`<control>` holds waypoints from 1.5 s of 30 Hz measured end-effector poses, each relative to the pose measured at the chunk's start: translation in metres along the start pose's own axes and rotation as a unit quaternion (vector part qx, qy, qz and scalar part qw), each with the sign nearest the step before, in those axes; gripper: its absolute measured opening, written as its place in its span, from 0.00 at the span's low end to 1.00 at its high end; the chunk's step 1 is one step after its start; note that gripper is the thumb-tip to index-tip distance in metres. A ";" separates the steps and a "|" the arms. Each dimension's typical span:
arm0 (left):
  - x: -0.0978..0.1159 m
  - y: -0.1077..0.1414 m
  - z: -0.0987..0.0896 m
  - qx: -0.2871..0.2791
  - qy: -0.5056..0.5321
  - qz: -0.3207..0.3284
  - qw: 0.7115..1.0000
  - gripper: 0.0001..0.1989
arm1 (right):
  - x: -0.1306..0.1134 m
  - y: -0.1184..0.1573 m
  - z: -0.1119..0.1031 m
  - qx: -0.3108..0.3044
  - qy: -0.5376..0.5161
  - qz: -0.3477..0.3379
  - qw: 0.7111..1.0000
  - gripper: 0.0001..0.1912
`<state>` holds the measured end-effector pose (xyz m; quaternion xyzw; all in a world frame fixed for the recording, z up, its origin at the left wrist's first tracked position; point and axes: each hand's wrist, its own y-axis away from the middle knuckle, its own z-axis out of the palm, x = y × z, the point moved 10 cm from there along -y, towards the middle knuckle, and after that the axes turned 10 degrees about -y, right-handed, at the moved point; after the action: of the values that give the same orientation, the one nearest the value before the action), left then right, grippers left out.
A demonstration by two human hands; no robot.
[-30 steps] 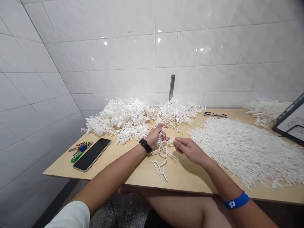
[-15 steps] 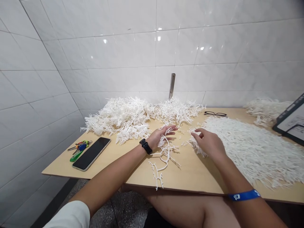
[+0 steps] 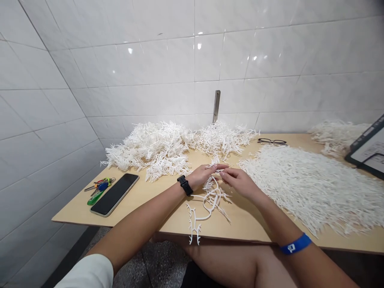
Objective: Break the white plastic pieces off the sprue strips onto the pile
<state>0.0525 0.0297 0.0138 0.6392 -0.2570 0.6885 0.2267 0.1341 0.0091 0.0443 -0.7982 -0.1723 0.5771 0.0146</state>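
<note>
My left hand [image 3: 201, 177], with a black band at its wrist, is closed on a white branched plastic sprue [image 3: 214, 200] with fine prongs. Part of the sprue hangs below the hand over the wooden table, its lower branches reaching the front edge. My right hand [image 3: 240, 182] meets the left fingertips, thumb and forefinger pinched at the sprue's small prongs; what exactly lies between them is too small to make out. To the right spreads a wide heap of small loose white plastic pieces [image 3: 315, 184].
Behind my hands lie piles of white branched sprues [image 3: 156, 144]. A phone [image 3: 115, 195] and keys [image 3: 100, 186] sit at the left. Eyeglasses [image 3: 272, 141] rest near the tiled wall, and a dark-framed board [image 3: 367, 150] leans at the right. The table's front edge [image 3: 240, 239] is close.
My right hand has moved left from the edge of the loose pieces to the left hand's fingertips. The left hand stays nearly in place, and the hanging sprue has shifted slightly.
</note>
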 end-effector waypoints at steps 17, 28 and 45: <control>-0.005 -0.002 -0.038 0.108 0.137 -0.044 0.984 0.18 | 0.012 0.007 -0.071 0.163 0.210 0.030 0.964 0.16; -0.002 -0.001 -0.012 0.037 0.079 -0.034 0.996 0.20 | -0.006 0.018 -0.088 0.248 0.292 0.007 0.924 0.20; 0.013 -0.001 -0.004 0.046 -0.114 0.069 0.990 0.29 | -0.006 0.002 0.009 0.038 0.062 -0.021 0.997 0.18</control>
<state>0.0490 0.0328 0.0263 0.7041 -0.2928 0.6361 0.1180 0.1247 0.0041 0.0460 -0.8274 -0.1659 0.5322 0.0675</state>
